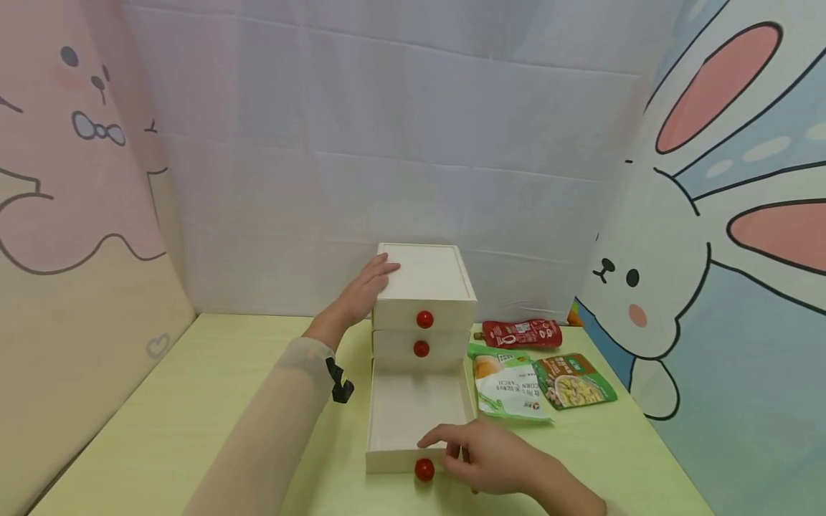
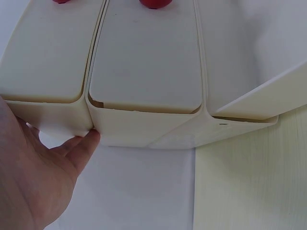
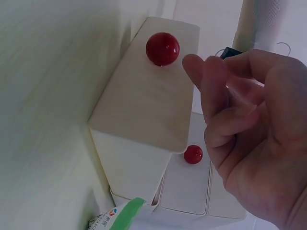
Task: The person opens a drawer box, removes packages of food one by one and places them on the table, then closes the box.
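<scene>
A white three-drawer box (image 1: 429,271) stands on the table, with one round red knob on each drawer. Its bottom drawer (image 1: 413,405) is pulled far out and nothing lies inside. My left hand (image 1: 364,292) rests on the box's upper left edge; in the left wrist view, fingertips (image 2: 86,148) touch the side wall of the top compartment. Over the bottom drawer's front, beside its red knob (image 1: 424,470), hovers my right hand (image 1: 493,456). In the right wrist view its loosely bent fingers (image 3: 216,91) are close to the drawer front's edge and hold nothing.
Right of the box lie a green-and-white corn starch bag (image 1: 510,387), a brown-and-green food pouch (image 1: 574,381) and a red spouted pouch (image 1: 523,334). A pale curtain (image 1: 413,143) hangs behind. Printed cartoon panels flank the table (image 1: 258,380).
</scene>
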Motion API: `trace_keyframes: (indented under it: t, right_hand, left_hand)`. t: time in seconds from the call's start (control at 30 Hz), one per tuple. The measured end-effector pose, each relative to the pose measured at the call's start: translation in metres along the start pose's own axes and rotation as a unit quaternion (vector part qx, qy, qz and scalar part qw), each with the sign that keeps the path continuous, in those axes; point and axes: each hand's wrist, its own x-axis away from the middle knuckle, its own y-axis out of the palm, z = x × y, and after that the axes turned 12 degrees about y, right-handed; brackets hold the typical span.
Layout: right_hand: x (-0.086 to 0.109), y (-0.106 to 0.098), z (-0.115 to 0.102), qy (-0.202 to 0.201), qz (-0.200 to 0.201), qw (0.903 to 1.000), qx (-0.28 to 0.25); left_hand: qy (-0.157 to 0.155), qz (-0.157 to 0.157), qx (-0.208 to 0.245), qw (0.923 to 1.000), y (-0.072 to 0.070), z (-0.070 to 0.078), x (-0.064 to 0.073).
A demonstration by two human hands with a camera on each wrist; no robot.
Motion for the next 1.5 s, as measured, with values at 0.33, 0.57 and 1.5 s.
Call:
trace_keyframes:
  t: [0.33,0.57,1.5]
  right_hand:
    - [-0.005,0.021,0.004,-0.005,-0.036,0.9967,0.073]
    - [-0.011,0.029,0.007,-0.037,-0.028,0.9927,0.111]
    - [-0.014,0.027,0.007,-0.091,0.035,0.9885,0.116]
  left_hand:
    - [0.003,0.004,0.002,1.0000,0.000,0.000,0.001]
    - [0.001,0.005,0.002,1.0000,0.001,0.000,0.000]
    - [-0.002,0.004,0.007,1.0000,0.001,0.004,0.002]
